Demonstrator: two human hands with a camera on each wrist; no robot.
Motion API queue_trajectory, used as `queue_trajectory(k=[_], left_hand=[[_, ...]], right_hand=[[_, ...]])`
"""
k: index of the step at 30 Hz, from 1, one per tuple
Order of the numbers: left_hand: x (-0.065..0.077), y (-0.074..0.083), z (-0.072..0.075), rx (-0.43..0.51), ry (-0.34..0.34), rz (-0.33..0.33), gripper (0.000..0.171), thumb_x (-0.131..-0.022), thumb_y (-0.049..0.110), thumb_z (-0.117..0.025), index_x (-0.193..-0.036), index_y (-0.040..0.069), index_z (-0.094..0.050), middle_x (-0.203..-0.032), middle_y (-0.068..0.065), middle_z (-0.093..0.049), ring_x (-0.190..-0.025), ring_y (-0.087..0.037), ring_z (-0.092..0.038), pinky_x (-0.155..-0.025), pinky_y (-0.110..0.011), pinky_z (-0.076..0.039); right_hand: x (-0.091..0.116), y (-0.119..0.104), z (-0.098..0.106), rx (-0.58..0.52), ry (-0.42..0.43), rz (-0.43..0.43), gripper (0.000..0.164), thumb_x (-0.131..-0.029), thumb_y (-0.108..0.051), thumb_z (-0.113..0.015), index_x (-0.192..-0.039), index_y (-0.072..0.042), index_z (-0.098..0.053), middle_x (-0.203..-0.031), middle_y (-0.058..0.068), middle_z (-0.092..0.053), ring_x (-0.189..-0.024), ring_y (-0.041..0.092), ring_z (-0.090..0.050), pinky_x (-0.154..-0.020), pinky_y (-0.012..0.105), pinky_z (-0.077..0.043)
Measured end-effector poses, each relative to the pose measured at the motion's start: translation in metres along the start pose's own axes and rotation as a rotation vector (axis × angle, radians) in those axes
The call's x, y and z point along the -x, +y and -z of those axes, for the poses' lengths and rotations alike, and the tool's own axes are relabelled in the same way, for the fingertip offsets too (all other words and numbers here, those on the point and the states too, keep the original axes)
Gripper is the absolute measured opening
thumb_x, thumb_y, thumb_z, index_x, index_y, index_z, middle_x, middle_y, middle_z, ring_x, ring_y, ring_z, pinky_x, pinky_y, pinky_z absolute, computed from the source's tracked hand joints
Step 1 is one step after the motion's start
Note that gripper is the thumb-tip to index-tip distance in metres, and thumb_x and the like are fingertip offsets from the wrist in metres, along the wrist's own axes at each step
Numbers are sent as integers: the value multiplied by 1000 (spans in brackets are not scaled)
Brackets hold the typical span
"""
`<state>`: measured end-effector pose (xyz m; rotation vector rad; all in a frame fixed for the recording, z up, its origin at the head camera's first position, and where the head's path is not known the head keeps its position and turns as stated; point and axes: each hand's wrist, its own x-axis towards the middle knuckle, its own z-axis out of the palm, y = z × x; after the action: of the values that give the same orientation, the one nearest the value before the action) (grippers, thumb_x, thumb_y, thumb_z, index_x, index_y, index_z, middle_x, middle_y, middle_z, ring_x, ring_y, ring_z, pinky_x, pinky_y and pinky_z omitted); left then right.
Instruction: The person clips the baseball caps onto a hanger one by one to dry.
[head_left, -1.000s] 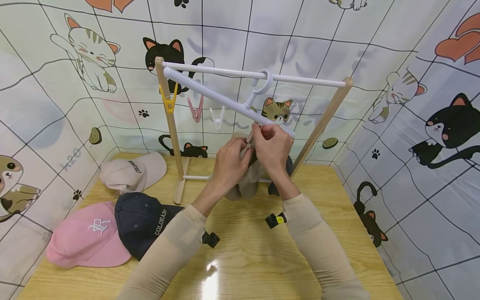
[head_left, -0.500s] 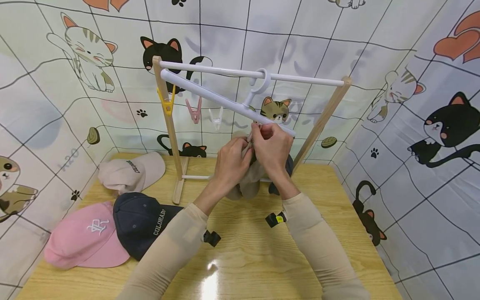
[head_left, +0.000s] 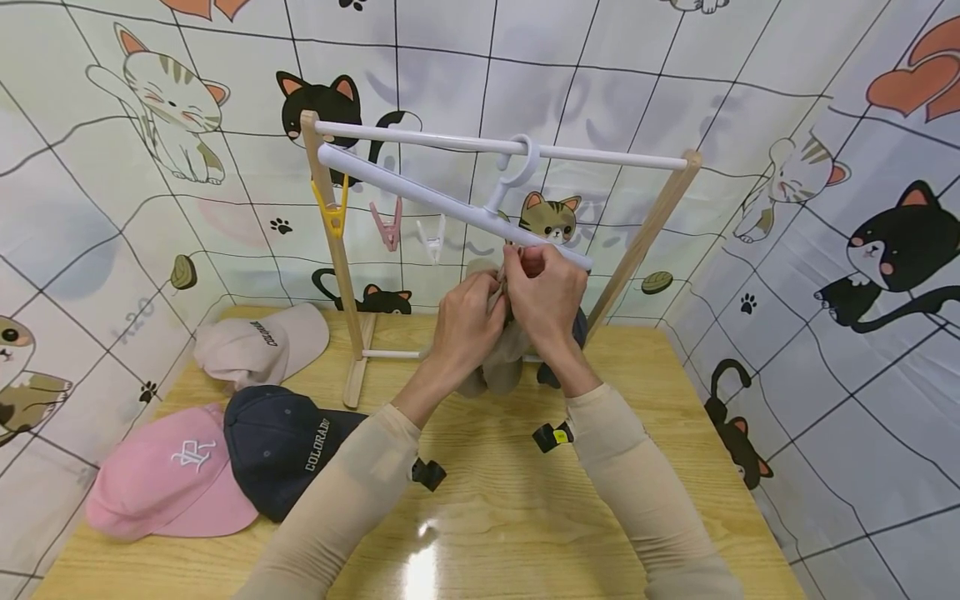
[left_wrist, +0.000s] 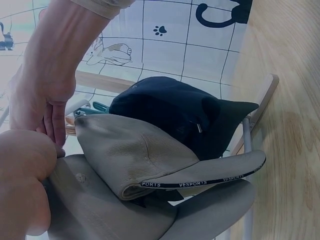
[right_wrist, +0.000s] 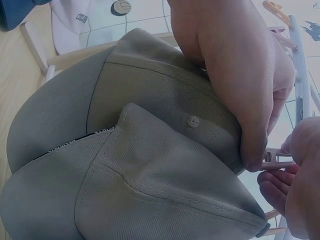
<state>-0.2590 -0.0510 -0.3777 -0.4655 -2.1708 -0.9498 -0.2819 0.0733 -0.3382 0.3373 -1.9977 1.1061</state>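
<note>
My left hand (head_left: 468, 321) holds a khaki cap (left_wrist: 85, 195) by its back edge, below the pale hanger (head_left: 420, 196). Close beside it, my right hand (head_left: 546, 292) pinches a thin, pale tan piece (right_wrist: 276, 165) that looks like a clothespin, at the cap's edge; the fingers hide much of it. A second khaki cap (left_wrist: 135, 150), with white lettering on a black band along its brim, hangs alongside. Beyond it hangs a navy cap (left_wrist: 165, 107) near a teal clothespin (left_wrist: 100, 107). The hanger tilts down to the right.
The hanger hooks over the white rail (head_left: 607, 157) of a wooden-sided rack (head_left: 645, 242). Yellow (head_left: 332, 212), pink (head_left: 388, 229) and white (head_left: 432, 240) clothespins hang left. A pink cap (head_left: 165, 483), navy Colorado cap (head_left: 277, 442) and beige cap (head_left: 247, 350) lie on the table (head_left: 495, 517).
Both hands keep nearly the same place and grip at the cap's edge. The view shifts slightly, and the hanger's left end dips a little.
</note>
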Motion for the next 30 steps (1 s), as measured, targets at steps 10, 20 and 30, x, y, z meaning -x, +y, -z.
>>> queue_trajectory(k=[10,20,30], left_hand=[[0,0,1,5,11,-20,10,-103,7,-78,-102,-2,-75,-123,-19,-83,-103,-36,-83,-87,-49,-68],[-4,2,3,-4,17,-38,12,-105,8,-77,-98,-1,-72,-124,-19,-83,-100,-34,-83,-83,-48,-68],[-5,3,4,-20,5,-38,11,-105,9,-77,-99,0,-73,-123,-17,-83,-102,-34,-83,-85,-48,-68]], right_hand=[[-1,-2,2,25,-14,10,29,-104,-25,-81,-94,2,-82,-84,19,-84,-73,36,-80,-75,51,-61],[-2,-3,3,38,-24,23,28,-103,-24,-81,-94,3,-81,-84,20,-84,-72,36,-81,-72,51,-62],[-1,-4,3,32,-24,-16,29,-103,-26,-82,-94,1,-82,-83,18,-84,-72,35,-80,-78,52,-61]])
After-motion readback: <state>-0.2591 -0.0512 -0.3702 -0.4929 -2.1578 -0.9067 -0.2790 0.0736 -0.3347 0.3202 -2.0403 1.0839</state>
